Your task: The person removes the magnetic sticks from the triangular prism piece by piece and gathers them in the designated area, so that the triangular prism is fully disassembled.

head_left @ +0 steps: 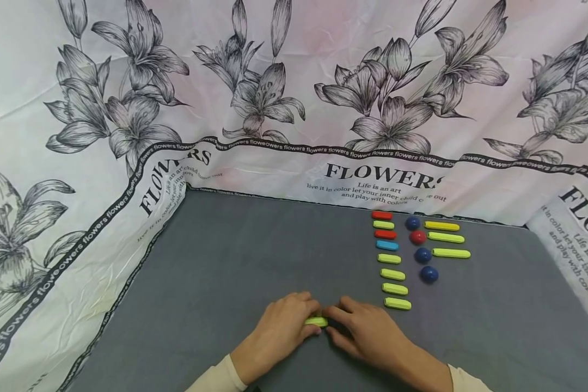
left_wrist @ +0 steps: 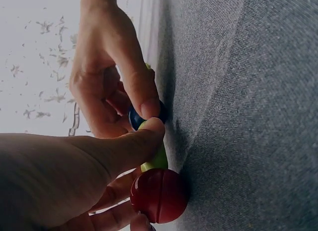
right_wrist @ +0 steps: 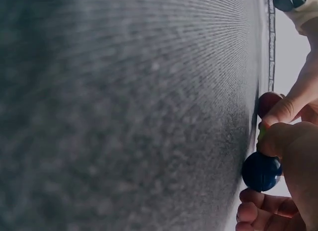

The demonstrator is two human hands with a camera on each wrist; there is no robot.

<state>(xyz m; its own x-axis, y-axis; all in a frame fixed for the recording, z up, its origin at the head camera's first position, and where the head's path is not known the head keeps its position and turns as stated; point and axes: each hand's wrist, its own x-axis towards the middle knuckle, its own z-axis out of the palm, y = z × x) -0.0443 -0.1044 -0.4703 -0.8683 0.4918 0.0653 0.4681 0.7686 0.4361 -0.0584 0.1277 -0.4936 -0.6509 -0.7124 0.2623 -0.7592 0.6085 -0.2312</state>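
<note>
Hands meet low on the grey felt surface (head_left: 235, 256): left hand (head_left: 279, 332) and right hand (head_left: 367, 335) pinch one short yellow-green plastic rod (head_left: 316, 322) capped by red ball (left_wrist: 159, 195) and blue ball (right_wrist: 261, 171), while rows of spare rods (head_left: 392, 261) and balls (head_left: 421, 253) lie unused beyond.

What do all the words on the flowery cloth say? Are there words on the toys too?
"FLOWERS" in big letters, on the flowered cloth behind the grey mat.
"Life is an art / live it in color let your inner child out / and play with colors", small print under it, partly creased.
"flowers flowers flowers", repeated along the cloth's black border band.
The sticks and balls carry no words.
</note>
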